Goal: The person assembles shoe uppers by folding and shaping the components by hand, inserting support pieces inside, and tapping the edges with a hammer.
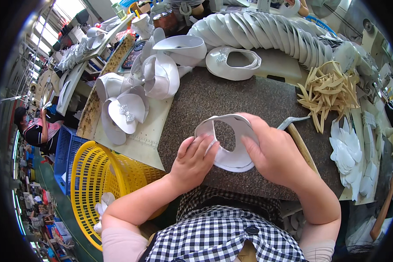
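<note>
A white shoe upper (236,160) is held between my two hands over the dark speckled work surface (192,98), its opening facing up. My left hand (193,159) is closed on its left side, fingers curled over the edge. Wrapped round the opposite side is my right hand (273,148), with the thumb inside the opening. Beyond them lies another white upper (220,69) with a sparkling ornament. To the right of my right hand rests a tool with a curved metal head (291,121) and a wooden handle (304,146).
Several white uppers (161,76) are heaped at left. A long row of white uppers (257,32) curves along the back. Tan strips (327,89) and white cut pieces (345,150) lie at right. A yellow basket (125,174) and blue crate (64,159) stand lower left; other people work nearby.
</note>
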`<state>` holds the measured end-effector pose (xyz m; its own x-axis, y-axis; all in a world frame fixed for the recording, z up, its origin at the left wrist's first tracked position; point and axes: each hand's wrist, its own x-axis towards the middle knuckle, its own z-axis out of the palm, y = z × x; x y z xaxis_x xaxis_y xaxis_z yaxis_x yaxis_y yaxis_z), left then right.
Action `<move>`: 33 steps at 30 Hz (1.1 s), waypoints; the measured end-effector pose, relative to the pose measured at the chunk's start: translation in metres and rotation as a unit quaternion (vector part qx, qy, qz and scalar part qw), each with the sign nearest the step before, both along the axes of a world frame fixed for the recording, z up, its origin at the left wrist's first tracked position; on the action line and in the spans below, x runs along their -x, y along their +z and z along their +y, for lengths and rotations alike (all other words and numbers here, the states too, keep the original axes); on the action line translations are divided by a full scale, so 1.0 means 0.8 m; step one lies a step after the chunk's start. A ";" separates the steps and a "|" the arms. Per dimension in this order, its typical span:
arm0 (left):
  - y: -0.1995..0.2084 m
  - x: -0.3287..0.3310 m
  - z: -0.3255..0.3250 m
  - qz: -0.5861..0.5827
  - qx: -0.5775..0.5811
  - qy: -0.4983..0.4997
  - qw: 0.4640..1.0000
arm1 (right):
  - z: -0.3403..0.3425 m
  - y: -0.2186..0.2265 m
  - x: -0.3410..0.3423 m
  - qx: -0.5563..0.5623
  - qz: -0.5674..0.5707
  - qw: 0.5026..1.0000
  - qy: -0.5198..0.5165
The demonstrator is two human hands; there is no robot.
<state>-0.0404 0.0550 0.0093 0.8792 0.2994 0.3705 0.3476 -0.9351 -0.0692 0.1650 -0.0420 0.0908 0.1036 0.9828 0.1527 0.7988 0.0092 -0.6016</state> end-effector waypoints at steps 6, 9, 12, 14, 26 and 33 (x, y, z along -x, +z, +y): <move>-0.006 0.009 0.022 -0.173 0.587 -0.017 0.790 | 0.004 -0.018 -0.014 -0.006 0.353 0.935 -0.040; -0.021 0.013 0.028 -0.215 0.631 -0.024 0.745 | 0.011 -0.074 0.010 -0.096 -0.025 0.985 0.144; -0.021 0.015 0.024 -0.244 0.683 -0.026 0.688 | 0.025 -0.107 0.029 -0.071 -0.169 0.968 0.173; -0.020 0.020 0.019 -0.263 0.711 -0.018 0.651 | 0.027 -0.109 0.033 -0.027 -0.195 0.968 0.152; -0.015 -0.024 0.018 -0.297 0.482 0.095 0.819 | -0.004 -0.111 0.039 -0.055 -0.218 0.960 0.168; -0.009 -0.015 0.021 -0.320 0.446 0.102 0.830 | -0.071 -0.063 -0.036 -0.081 -0.186 0.962 -0.183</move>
<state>-0.0286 0.0722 0.0024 0.4848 0.8242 0.2927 0.2042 -0.4321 0.8784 0.1941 -0.0991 0.0405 0.3466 0.8513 0.3938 0.9261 -0.2440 -0.2877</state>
